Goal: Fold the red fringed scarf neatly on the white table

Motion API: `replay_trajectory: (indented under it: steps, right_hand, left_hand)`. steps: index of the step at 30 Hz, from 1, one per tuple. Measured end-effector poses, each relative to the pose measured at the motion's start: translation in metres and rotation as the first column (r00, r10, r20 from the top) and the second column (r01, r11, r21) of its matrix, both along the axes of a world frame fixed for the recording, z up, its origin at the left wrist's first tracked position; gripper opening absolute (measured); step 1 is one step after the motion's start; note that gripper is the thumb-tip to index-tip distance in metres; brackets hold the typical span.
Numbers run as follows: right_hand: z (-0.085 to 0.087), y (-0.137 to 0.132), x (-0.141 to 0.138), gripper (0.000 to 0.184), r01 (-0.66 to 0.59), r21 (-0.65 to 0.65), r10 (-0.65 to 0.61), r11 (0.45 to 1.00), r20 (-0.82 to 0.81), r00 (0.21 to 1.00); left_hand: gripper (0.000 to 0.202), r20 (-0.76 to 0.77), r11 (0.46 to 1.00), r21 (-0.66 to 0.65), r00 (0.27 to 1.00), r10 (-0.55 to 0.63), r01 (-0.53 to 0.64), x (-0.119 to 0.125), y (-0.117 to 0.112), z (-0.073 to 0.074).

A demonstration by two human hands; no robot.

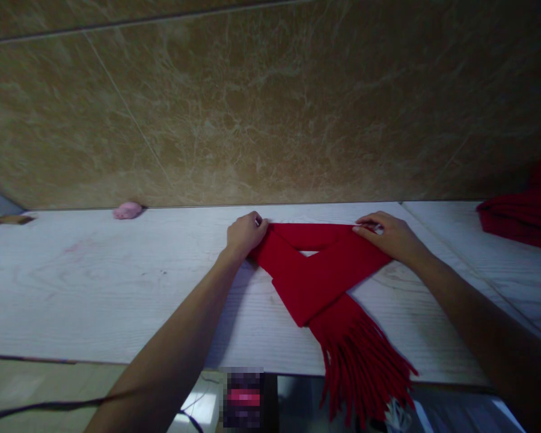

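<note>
A red fringed scarf (304, 279) lies folded on the white wood-grain table (94, 288), its two sides crossing in a V below a straight band at the back. The fringe spreads toward me and hangs over the front edge. My left hand (247, 233) pinches the scarf's back left corner between thumb and fingers. At the back right corner, my right hand (385, 236) grips the cloth with thumb and fingertips. A small gap in the middle of the scarf shows the table surface.
Folded dark red cloth (518, 219) is piled at the far right by the tiled wall (270, 108). A small pink lump (127, 210) sits at the back left. A dark cable (40, 409) runs below the table's front edge, and a seam crosses the tabletop on the right.
</note>
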State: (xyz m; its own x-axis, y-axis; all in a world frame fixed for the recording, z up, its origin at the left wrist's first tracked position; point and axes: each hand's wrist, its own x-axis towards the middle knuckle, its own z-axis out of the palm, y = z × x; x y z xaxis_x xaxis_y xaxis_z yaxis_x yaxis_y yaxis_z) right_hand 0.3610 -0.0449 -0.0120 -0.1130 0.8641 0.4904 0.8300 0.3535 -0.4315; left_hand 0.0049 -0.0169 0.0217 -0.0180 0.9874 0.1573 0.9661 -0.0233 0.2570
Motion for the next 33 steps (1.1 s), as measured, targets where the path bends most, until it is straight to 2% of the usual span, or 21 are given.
replay_trajectory:
  steps: [33]
  right_hand:
    - [0.0007, -0.0016, -0.0019, 0.033, -0.003, -0.006, 0.003, 1.0, -0.024, 1.0]
  left_hand:
    - [0.036, 0.003, 1.0, 0.007, 1.0, -0.008, 0.008, -0.0003, 0.0, 0.0003]
